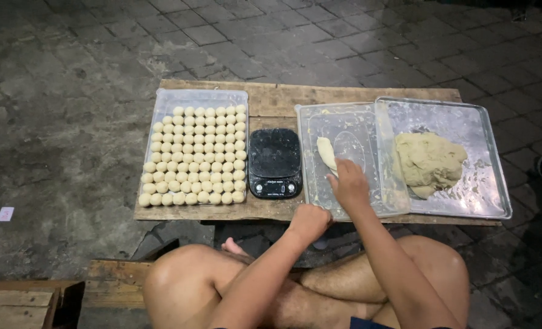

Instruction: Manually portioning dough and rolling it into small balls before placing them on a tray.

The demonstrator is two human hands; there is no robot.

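Right hand rolls dough strip between scale and dough mound.

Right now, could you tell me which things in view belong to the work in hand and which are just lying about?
In use:
- right hand on the dough strip
- clear plastic tray
- left hand, fisted at the board edge
- dough mass on metal tray
- kitchen scale
- tray of dough balls

Lying about:
- white scrap on the paving
- wooden bench

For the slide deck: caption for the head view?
Right hand rolls a dough strip in a plastic tray; left hand fisted.
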